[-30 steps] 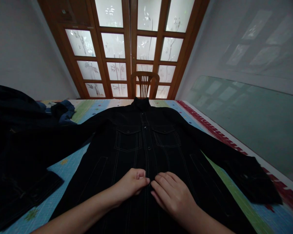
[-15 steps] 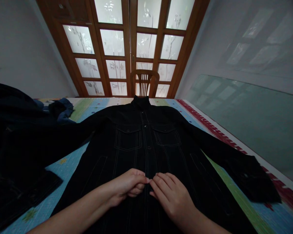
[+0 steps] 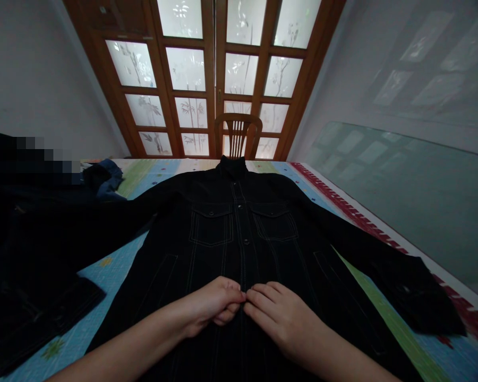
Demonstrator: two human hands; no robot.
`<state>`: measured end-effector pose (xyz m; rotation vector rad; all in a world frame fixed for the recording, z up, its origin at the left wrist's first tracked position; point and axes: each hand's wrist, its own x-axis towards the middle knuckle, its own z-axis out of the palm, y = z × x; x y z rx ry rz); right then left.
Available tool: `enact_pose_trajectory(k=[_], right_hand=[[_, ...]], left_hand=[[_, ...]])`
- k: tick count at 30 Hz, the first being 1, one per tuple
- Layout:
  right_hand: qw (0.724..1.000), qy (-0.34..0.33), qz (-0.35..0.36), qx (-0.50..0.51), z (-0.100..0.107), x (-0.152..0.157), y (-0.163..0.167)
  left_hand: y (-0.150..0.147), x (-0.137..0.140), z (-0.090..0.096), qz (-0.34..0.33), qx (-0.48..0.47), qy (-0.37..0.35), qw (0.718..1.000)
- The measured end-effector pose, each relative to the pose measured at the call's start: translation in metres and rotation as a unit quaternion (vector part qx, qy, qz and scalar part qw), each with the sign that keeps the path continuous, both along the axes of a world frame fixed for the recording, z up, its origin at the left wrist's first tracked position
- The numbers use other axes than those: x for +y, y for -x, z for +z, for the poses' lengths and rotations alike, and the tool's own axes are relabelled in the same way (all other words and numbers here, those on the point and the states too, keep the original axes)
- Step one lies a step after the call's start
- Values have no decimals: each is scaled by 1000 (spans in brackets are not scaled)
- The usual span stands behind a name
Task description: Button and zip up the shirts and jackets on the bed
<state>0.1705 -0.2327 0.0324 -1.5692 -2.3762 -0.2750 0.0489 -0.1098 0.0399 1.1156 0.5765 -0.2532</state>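
A black denim jacket [image 3: 207, 260] with pale stitching lies spread front side up, its collar pointing away from me and its sleeves out to both sides. Several buttons run down its front placket, and the upper ones look fastened. My left hand [image 3: 219, 301] is closed in a pinch at the placket, low on the jacket. Facing it, my right hand [image 3: 276, 313] grips the same spot, fingertips meeting the left thumb. Whatever button sits between the fingertips is hidden.
Under the jacket is a table with a striped, colourful cloth [image 3: 123, 265]. A heap of dark clothes [image 3: 32, 223] covers the left side, with a blue denim piece [image 3: 107, 178] behind. A wooden chair [image 3: 239, 124] stands at the far end, before glazed doors [image 3: 217, 79].
Both hands stay at the same place on the placket, with the right fingers shifted slightly against the left ones. The whole view has drifted a little.
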Motion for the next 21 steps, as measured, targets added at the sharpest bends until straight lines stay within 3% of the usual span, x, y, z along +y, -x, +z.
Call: enact_pose_trajectory(k=[6,13,17,21], right_hand=[[1000,20,17,-8,2,1,-1],[1000,-8,7,-20,-8,4,3],[999,3,-9,-42,-4,5,3],[998,28,-26,-57,1,11,2]], left_hand=[[1,-2,-1,-12,-6,-40,999],[2,-5,-15,-30,4,-194,980],[4,-4,-16,-37,5,-329,944],[6,-5,-15,-46,-29,-463,885]])
